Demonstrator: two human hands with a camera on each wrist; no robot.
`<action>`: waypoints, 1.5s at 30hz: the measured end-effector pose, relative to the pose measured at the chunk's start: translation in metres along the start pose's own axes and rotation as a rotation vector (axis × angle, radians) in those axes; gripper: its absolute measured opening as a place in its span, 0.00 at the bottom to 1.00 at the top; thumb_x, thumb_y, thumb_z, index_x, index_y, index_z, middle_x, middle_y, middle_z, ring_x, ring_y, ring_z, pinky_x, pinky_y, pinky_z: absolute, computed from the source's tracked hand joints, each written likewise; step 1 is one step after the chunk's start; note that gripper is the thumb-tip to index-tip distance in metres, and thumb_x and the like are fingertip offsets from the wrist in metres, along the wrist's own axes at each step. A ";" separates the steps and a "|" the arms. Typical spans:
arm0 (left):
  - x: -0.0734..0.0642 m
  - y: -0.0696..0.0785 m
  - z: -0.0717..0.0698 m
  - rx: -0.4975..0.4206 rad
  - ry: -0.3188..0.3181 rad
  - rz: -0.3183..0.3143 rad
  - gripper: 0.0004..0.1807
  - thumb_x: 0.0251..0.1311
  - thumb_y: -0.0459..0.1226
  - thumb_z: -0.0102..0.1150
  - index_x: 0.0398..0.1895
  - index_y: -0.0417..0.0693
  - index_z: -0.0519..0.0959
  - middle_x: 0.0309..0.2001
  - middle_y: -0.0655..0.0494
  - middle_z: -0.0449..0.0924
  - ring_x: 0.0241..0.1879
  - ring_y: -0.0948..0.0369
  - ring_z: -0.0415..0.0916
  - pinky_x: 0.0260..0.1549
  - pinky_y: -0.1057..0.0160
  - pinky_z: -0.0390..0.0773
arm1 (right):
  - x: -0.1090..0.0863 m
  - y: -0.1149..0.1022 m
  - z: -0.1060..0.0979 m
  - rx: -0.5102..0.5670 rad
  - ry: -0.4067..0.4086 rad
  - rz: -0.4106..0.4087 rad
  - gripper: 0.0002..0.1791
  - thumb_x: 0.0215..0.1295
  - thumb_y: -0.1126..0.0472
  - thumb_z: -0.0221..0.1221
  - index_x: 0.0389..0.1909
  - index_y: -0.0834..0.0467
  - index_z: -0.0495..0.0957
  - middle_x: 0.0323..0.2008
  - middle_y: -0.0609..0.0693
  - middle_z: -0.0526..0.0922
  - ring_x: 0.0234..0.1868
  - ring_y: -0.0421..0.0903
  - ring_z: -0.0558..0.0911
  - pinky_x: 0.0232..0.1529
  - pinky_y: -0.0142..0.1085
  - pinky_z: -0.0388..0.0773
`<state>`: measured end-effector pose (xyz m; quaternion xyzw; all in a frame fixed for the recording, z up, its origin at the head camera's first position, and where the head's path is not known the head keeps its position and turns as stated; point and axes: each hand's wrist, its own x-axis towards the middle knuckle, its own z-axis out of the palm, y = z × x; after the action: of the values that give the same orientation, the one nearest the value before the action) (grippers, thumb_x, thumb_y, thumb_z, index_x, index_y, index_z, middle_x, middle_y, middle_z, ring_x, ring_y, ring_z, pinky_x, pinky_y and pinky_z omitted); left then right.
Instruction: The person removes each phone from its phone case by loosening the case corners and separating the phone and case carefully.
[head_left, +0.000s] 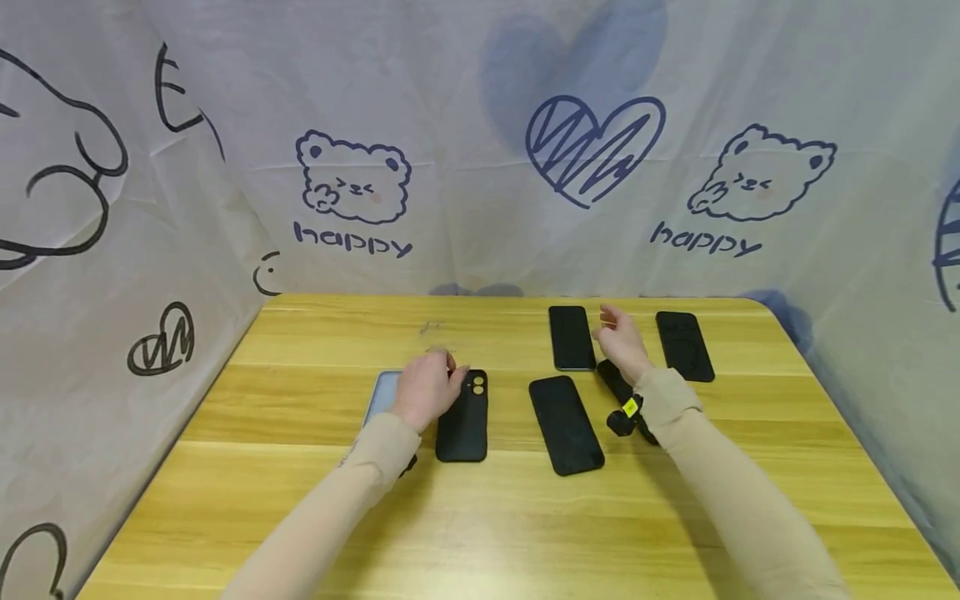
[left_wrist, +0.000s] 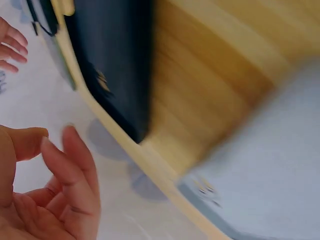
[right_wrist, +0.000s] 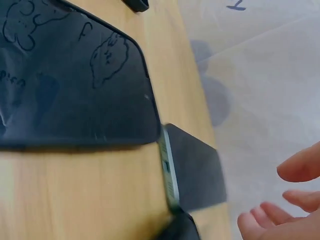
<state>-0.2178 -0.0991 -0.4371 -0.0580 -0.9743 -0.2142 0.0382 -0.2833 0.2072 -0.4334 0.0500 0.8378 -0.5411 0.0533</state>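
My left hand [head_left: 427, 387] hovers over two phone cases, its fingers loosely bent. The left wrist view shows a gap between thumb and fingertips, with nothing held. Under it lie a pale blue case [head_left: 384, 392], partly hidden by the hand, and a black case [head_left: 461, 433] with camera holes at its top right. My right hand [head_left: 621, 340] is raised between the black phone [head_left: 572, 337] at the back and another dark phone [head_left: 685, 346] to the right. Its fingers are relaxed and apart, holding nothing. A third black phone [head_left: 566, 425] lies nearer, between the arms.
A long black object [head_left: 613, 379] shows partly beneath the right wrist, beside the wrist camera [head_left: 621, 422]. Everything lies on a wooden table [head_left: 487, 533]. A white printed cloth [head_left: 465, 100] hangs behind it and along both sides.
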 end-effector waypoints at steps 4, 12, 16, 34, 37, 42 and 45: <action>-0.002 0.018 0.001 0.016 -0.031 0.019 0.19 0.72 0.50 0.57 0.46 0.42 0.80 0.27 0.51 0.82 0.16 0.61 0.72 0.15 0.65 0.70 | -0.013 -0.003 -0.013 -0.032 0.059 -0.080 0.32 0.73 0.69 0.45 0.77 0.63 0.56 0.72 0.66 0.65 0.73 0.62 0.67 0.70 0.54 0.70; -0.002 0.059 0.020 0.022 -0.090 0.046 0.27 0.71 0.55 0.56 0.57 0.40 0.76 0.49 0.45 0.84 0.32 0.51 0.83 0.29 0.56 0.84 | -0.042 0.009 -0.033 -0.232 0.129 -0.284 0.27 0.73 0.69 0.45 0.73 0.63 0.63 0.67 0.66 0.71 0.64 0.64 0.74 0.65 0.59 0.74; -0.004 0.081 0.032 0.047 -0.119 0.026 0.35 0.70 0.60 0.53 0.64 0.41 0.71 0.55 0.43 0.79 0.35 0.48 0.82 0.34 0.53 0.85 | -0.053 0.020 -0.038 -0.286 0.147 -0.353 0.27 0.73 0.70 0.45 0.72 0.64 0.64 0.66 0.68 0.72 0.63 0.64 0.75 0.63 0.59 0.75; -0.001 0.140 0.082 0.252 -0.338 -0.199 0.65 0.51 0.79 0.48 0.80 0.43 0.48 0.73 0.40 0.62 0.56 0.53 0.78 0.47 0.59 0.83 | -0.071 0.040 -0.036 -0.338 0.127 -0.368 0.26 0.72 0.70 0.47 0.70 0.66 0.66 0.65 0.69 0.72 0.61 0.67 0.77 0.58 0.59 0.78; 0.002 0.140 0.090 0.301 -0.344 -0.200 0.69 0.48 0.81 0.48 0.80 0.43 0.46 0.73 0.42 0.61 0.58 0.54 0.75 0.46 0.60 0.82 | -0.071 0.043 -0.034 -0.340 0.124 -0.363 0.26 0.72 0.70 0.47 0.70 0.66 0.66 0.64 0.69 0.72 0.61 0.67 0.77 0.59 0.59 0.78; 0.002 0.142 0.092 0.334 -0.355 -0.214 0.73 0.42 0.82 0.53 0.81 0.43 0.45 0.73 0.43 0.60 0.61 0.55 0.71 0.48 0.60 0.81 | -0.073 0.043 -0.033 -0.329 0.120 -0.355 0.26 0.72 0.69 0.47 0.70 0.66 0.66 0.65 0.69 0.72 0.61 0.66 0.77 0.59 0.59 0.78; 0.003 0.145 0.092 0.330 -0.380 -0.227 0.75 0.40 0.83 0.54 0.81 0.44 0.43 0.75 0.43 0.58 0.64 0.55 0.69 0.49 0.60 0.81 | -0.075 0.043 -0.033 -0.328 0.113 -0.336 0.26 0.72 0.69 0.47 0.71 0.66 0.65 0.65 0.68 0.72 0.61 0.66 0.77 0.60 0.58 0.78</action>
<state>-0.2065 0.0701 -0.4600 0.0194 -0.9860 -0.0407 -0.1604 -0.2046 0.2528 -0.4476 -0.0694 0.9126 -0.3954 -0.0771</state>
